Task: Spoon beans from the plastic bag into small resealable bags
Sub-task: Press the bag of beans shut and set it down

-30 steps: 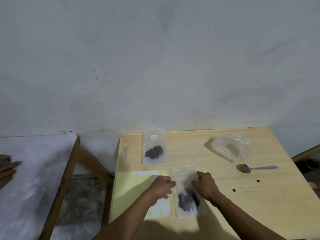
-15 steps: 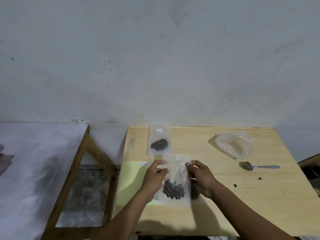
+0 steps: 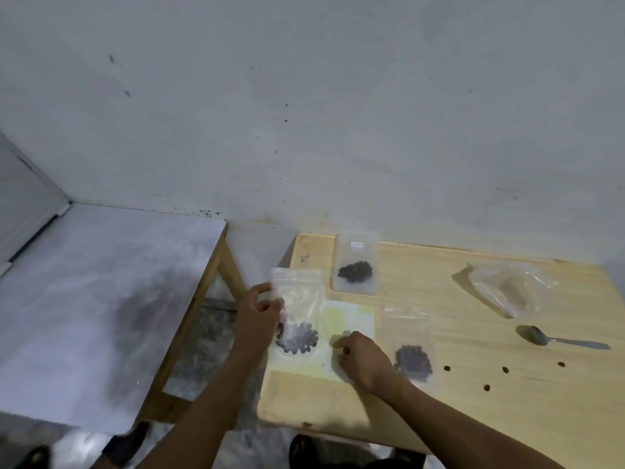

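My left hand [image 3: 258, 314] now holds the filled small bag [image 3: 297, 313] alone, fingers pinching its left edge, carried left past the table [image 3: 473, 384] edge; half a second ago both hands held it. My right hand [image 3: 363, 358] has let go and hangs loosely curled, holding nothing, over the yellow sheet [image 3: 351, 319]. Another filled bag [image 3: 411, 350] lies just right of it, with the big plastic bag [image 3: 507, 289] and spoon [image 3: 561, 338] farther right.

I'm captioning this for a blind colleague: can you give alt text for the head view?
The left hand holds up a small bag of beans at the wooden table's left edge while the right hand rests on a yellow sheet. Two more filled bags, a plastic bag and a spoon lie on the table.
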A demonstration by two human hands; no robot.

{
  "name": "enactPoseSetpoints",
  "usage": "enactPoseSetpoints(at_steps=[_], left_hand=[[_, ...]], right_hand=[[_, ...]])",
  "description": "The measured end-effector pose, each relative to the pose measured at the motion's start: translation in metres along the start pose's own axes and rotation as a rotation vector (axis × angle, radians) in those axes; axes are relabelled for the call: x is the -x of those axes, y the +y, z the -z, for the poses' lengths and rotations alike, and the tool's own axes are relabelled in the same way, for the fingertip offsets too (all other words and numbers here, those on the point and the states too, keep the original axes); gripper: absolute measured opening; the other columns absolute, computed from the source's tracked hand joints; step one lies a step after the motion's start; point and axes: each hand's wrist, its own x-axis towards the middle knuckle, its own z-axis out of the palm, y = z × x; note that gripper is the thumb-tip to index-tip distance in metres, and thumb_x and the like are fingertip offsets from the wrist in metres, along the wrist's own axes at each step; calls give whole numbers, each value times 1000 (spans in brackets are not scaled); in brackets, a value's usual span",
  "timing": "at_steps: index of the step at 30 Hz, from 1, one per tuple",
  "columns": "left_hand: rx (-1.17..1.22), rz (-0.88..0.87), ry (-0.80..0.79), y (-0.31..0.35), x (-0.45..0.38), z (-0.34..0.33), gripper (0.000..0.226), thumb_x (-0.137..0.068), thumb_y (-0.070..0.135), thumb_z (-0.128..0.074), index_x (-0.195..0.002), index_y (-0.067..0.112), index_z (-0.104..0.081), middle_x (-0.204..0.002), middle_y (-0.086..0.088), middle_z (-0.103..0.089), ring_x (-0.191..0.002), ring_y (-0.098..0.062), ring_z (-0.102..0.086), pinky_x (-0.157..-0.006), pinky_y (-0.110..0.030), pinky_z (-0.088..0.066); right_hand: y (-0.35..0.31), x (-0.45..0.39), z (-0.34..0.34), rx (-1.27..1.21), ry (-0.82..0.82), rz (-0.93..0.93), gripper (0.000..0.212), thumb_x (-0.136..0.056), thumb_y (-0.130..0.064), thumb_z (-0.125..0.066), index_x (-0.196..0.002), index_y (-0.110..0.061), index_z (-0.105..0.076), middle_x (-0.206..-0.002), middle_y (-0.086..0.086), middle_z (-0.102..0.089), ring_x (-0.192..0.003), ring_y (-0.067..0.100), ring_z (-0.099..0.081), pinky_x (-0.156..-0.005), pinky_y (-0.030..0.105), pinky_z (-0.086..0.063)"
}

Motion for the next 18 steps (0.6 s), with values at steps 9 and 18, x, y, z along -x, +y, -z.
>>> enactPoseSetpoints(at_steps=[9,18], left_hand=[[46,18,78,-2,13,20,22,-91,10,-65,-109,19,-56,-79,-2,-69,-58,-8,-62,-50,-16,-50],[57,-32,63,7,15,8,25,-90,7,-65,-110,17,-55,-74,5,-65,-57,-9,-62,-51,-16,-51]], right_hand=[[-3,-2,-23,243,108,-3,21,-90,-31,-50,-96,-18,-66,-102,1,-57,-93,22,-55,-71,35,-48],[-15,-9,21,-434,308,-153,16,-95,-18,-58,-82,-9,-61,-76,3,-64,-65,10,-56,-63,24,-42]])
